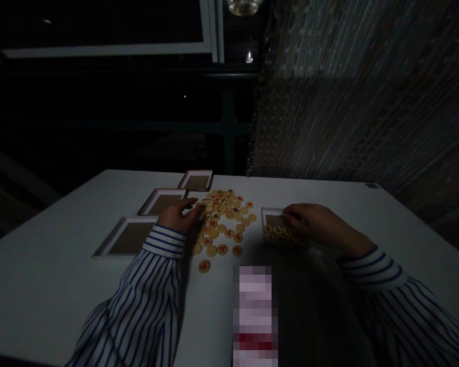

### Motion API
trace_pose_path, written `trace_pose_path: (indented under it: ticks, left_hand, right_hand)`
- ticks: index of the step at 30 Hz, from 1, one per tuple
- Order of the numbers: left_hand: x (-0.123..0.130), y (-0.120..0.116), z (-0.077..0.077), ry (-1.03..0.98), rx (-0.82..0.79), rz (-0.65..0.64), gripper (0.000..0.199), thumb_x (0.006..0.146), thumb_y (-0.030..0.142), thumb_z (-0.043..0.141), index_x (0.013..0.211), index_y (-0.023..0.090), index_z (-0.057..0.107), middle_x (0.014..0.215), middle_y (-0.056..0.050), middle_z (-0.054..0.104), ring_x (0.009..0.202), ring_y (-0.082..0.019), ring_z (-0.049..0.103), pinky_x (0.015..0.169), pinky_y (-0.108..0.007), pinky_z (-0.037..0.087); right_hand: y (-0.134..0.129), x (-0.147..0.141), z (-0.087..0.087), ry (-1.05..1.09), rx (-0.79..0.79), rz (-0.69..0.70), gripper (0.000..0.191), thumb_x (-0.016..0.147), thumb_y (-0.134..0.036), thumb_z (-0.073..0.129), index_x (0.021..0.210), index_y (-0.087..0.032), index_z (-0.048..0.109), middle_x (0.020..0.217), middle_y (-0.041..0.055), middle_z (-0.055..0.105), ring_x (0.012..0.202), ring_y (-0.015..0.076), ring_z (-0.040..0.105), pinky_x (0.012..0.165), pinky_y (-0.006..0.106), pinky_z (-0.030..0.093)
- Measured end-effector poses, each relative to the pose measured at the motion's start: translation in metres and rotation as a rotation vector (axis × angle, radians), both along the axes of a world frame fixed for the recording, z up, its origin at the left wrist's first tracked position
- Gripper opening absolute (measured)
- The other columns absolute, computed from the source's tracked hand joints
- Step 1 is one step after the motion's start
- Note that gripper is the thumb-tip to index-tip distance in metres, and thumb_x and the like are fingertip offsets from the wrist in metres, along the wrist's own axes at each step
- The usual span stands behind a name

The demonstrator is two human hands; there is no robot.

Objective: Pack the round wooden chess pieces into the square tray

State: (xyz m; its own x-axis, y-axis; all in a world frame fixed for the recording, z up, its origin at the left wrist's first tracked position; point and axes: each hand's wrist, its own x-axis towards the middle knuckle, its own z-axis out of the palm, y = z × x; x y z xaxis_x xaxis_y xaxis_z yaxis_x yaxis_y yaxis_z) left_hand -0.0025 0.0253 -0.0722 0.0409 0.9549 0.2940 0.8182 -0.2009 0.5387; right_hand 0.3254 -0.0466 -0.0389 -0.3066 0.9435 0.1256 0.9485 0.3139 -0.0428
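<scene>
Round wooden pieces [222, 249] with red or black characters lie in a loose pile on the white table [61, 224]. At the pile's left edge is my left hand [179, 215], thumb and forefinger apart, with no piece visible between them. My right hand [313, 221] reaches over a small open box [272, 210] to the right of the pile. Several black-marked pieces [278, 230] sit in that box. The right fingers are bent down at the box, and whether they hold a piece is hidden in shadow.
Three shallow open boxes stand left of the pile: a near one [132, 238], a middle one [162, 203] and a far one [196, 181]. A bead curtain [329, 102] hangs behind the table at the right. A blurred-out patch covers the near middle.
</scene>
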Motion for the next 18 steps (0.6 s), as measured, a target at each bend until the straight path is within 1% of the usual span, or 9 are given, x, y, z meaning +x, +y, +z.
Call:
trace_pose_path:
  ticks: [6,10,12,14,18]
  left_hand:
    - [-0.002,-0.003,-0.002,0.148,0.000,-0.038,0.036,0.076,0.036,0.048,0.105,0.020,0.062,0.101,-0.005,0.066,0.090,-0.020,0.061,0.081,-0.031,0.047]
    - [0.000,-0.006,-0.001,0.239,-0.020,-0.049,0.034,0.077,0.031,0.048,0.106,0.020,0.061,0.103,-0.004,0.066,0.095,-0.021,0.060,0.085,-0.031,0.046]
    - [0.000,-0.007,-0.002,0.271,-0.025,-0.052,0.032,0.077,0.028,0.049,0.105,0.021,0.062,0.104,-0.004,0.065,0.096,-0.020,0.059,0.086,-0.029,0.046]
    - [-0.002,-0.007,-0.002,0.292,-0.042,-0.048,0.029,0.077,0.026,0.049,0.103,0.022,0.063,0.103,-0.003,0.066,0.096,-0.019,0.060,0.086,-0.028,0.046]
    - [-0.008,-0.004,-0.002,0.338,-0.084,-0.052,0.030,0.077,0.025,0.049,0.103,0.022,0.062,0.105,-0.004,0.065,0.096,-0.019,0.059,0.084,-0.027,0.046]
  right_hand:
    - [0.005,-0.012,-0.006,0.033,0.062,0.029,0.029,0.083,-0.028,0.038,0.098,-0.017,0.061,0.093,0.0069,0.066,0.082,0.0172,0.059,0.072,0.027,0.044]
    - [0.011,-0.026,-0.006,0.035,0.092,0.055,0.028,0.083,-0.027,0.039,0.097,-0.017,0.061,0.092,0.0073,0.065,0.083,0.0170,0.059,0.073,0.027,0.044]
    - [0.016,-0.036,-0.003,0.029,0.089,0.085,0.028,0.083,-0.027,0.039,0.099,-0.017,0.061,0.094,0.0071,0.065,0.084,0.0167,0.058,0.074,0.027,0.043]
    - [0.023,-0.050,0.002,-0.005,0.053,0.139,0.029,0.083,-0.027,0.039,0.099,-0.017,0.060,0.097,0.0074,0.064,0.086,0.0170,0.058,0.077,0.027,0.042]
    - [0.038,-0.083,0.011,-0.079,0.022,0.194,0.029,0.084,-0.027,0.039,0.100,-0.016,0.060,0.095,0.0084,0.064,0.087,0.0179,0.057,0.077,0.028,0.041]
